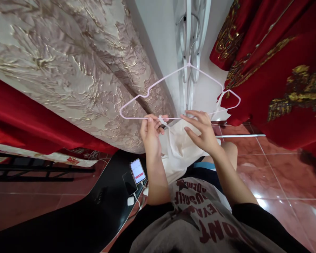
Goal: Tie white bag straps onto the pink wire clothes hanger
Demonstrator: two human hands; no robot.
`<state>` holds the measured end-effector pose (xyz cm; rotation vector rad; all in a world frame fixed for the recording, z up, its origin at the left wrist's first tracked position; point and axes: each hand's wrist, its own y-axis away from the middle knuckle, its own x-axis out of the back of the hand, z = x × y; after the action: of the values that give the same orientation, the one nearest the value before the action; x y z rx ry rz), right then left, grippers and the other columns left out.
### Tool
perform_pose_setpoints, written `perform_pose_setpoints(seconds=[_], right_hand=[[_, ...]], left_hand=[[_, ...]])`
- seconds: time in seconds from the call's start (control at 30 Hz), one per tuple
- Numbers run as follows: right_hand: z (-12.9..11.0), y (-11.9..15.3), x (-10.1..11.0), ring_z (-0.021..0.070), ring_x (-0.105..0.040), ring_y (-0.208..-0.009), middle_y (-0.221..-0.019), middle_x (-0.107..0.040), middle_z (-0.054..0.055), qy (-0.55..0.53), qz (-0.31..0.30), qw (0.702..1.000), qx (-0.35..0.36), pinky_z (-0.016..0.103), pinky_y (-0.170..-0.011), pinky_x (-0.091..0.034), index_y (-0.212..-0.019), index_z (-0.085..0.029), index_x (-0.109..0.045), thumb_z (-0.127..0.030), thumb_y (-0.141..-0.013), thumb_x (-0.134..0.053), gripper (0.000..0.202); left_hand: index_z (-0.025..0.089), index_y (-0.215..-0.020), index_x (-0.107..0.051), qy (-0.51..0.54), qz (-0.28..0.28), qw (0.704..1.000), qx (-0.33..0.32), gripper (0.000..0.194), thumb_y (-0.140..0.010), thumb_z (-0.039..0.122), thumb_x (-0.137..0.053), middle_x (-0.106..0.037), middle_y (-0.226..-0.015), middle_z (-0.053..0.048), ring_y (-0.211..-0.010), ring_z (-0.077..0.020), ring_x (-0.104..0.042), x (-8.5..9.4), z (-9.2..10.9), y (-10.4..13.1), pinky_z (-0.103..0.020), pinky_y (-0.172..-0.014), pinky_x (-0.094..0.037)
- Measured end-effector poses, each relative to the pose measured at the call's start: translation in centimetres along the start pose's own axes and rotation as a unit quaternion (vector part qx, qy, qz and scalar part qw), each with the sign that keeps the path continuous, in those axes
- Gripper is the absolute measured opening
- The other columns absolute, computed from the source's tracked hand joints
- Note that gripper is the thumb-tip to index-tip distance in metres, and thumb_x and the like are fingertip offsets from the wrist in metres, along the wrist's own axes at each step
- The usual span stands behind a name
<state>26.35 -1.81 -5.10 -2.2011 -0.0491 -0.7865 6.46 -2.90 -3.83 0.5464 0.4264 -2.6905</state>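
Watching from afar, I see white cloth (177,142) bunched beneath a pink hanger (189,64). My left hand (150,133) has its fingers pinched on the lower bar (175,118); my right hand (202,131) has its fingers spread by that bar, apparently gripping nothing. A white strap (162,121) sits beside the left fingers. I judge strap-adjusting in hand; the next move calls for a light pinch.

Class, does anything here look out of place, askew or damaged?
Yes: the white cloth looks askew. One strap sits at the right notch of the pink hanger, but a white strip crosses its bottom bar beside the left hand. No damage stands out.
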Motion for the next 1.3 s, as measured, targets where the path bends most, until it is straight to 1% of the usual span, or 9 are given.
perform_pose_setpoints(seconds=[0.07,0.17,0.37,0.6,0.73,0.87,1.03,1.13,1.3], right_hand=[[1.3,0.2,0.8,0.0288,-0.063,-0.137,-0.153,-0.061,0.009,-0.021,0.101,0.994,-0.040,0.054,-0.110,-0.056,-0.146,-0.039,-0.063,-0.034,-0.103,-0.061,0.043],[4.1,0.2,2.0,0.0227,-0.071,-0.108,-0.145,-0.064,0.013,-0.068,0.229,0.964,-0.120,0.045,-0.090,-0.063,-0.147,-0.033,-0.057,-0.034,-0.098,-0.066,0.050],[5.2,-0.9,4.0,0.0135,-0.064,-0.069,-0.092,-0.075,0.005,-0.136,0.182,0.945,-0.233,0.031,-0.066,-0.055,-0.112,-0.020,-0.072,-0.032,-0.090,-0.071,0.025],[3.4,-2.0,5.0,0.0097,-0.056,-0.061,-0.083,-0.071,0.001,-0.163,0.156,0.933,-0.278,0.026,-0.054,-0.041,-0.101,-0.021,-0.077,-0.027,-0.085,-0.077,0.017],[3.1,-3.8,5.7,0.0110,-0.057,-0.065,-0.078,-0.070,0.000,-0.178,0.139,0.943,-0.246,0.028,-0.059,-0.044,-0.087,-0.021,-0.076,-0.026,-0.087,-0.078,0.006],[3.8,-5.4,6.6,0.0192,-0.068,-0.081,-0.097,-0.078,0.005,-0.203,0.180,0.941,-0.203,0.040,-0.074,-0.057,-0.101,-0.026,-0.081,-0.030,-0.094,-0.075,0.011],[9.1,-4.9,7.1,0.0294,-0.074,-0.117,-0.117,-0.079,0.008,-0.213,0.354,0.902,-0.120,0.059,-0.105,-0.061,-0.121,-0.028,-0.078,-0.033,-0.095,-0.073,0.027],[11.8,-3.0,7.1,0.0275,-0.076,-0.114,-0.125,-0.077,0.006,-0.197,0.441,0.873,-0.065,0.060,-0.108,-0.060,-0.131,-0.029,-0.076,-0.030,-0.096,-0.072,0.035],[8.3,-0.9,6.4,0.0197,-0.080,-0.094,-0.104,-0.079,-0.001,-0.163,0.414,0.896,0.007,0.046,-0.093,-0.066,-0.121,-0.036,-0.082,-0.025,-0.097,-0.072,0.028]], left_hand=[[0.024,-0.091,-0.058,-0.003,-0.005,1.000,0.003,0.043,-0.094,0.063,-0.076,-0.082,-0.092,-0.008,-0.076,-0.0180,-0.078,-0.2,-0.3,0.0,-0.021,-0.048,-0.041],[0.024,-0.092,-0.057,-0.008,-0.012,1.000,0.004,0.044,-0.095,0.064,-0.074,-0.082,-0.091,-0.008,-0.071,-0.0161,-0.074,-0.2,-0.6,-0.1,-0.022,-0.050,-0.043],[0.024,-0.090,-0.056,0.014,-0.009,1.000,-0.004,0.044,-0.094,0.062,-0.077,-0.081,-0.088,-0.006,-0.064,-0.0131,-0.068,-0.3,-0.8,-0.3,-0.021,-0.053,-0.047],[0.023,-0.090,-0.057,0.021,-0.011,1.000,-0.011,0.042,-0.095,0.060,-0.077,-0.082,-0.089,-0.008,-0.066,-0.0128,-0.069,0.0,-0.9,-0.4,-0.022,-0.056,-0.047],[0.023,-0.089,-0.058,0.021,-0.015,0.999,-0.019,0.041,-0.096,0.059,-0.077,-0.082,-0.088,-0.008,-0.064,-0.0121,-0.065,0.2,-0.9,-0.6,-0.022,-0.057,-0.047],[0.023,-0.088,-0.058,0.018,-0.016,0.999,-0.023,0.043,-0.095,0.060,-0.077,-0.082,-0.087,-0.007,-0.062,-0.0117,-0.063,0.2,-1.0,-0.6,-0.022,-0.057,-0.047],[0.022,-0.088,-0.057,0.010,-0.019,1.000,-0.022,0.044,-0.096,0.062,-0.075,-0.080,-0.084,-0.007,-0.060,-0.0117,-0.061,0.2,-0.9,-0.7,-0.022,-0.056,-0.046],[0.022,-0.089,-0.057,0.023,-0.015,0.999,-0.022,0.043,-0.095,0.060,-0.077,-0.081,-0.085,-0.007,-0.059,-0.0111,-0.061,0.2,-0.8,-0.7,-0.022,-0.056,-0.046],[0.023,-0.089,-0.058,0.046,-0.024,0.999,-0.001,0.043,-0.093,0.059,-0.079,-0.082,-0.086,-0.007,-0.060,-0.0118,-0.064,-0.1,-1.3,-0.7,-0.021,-0.053,-0.045]])
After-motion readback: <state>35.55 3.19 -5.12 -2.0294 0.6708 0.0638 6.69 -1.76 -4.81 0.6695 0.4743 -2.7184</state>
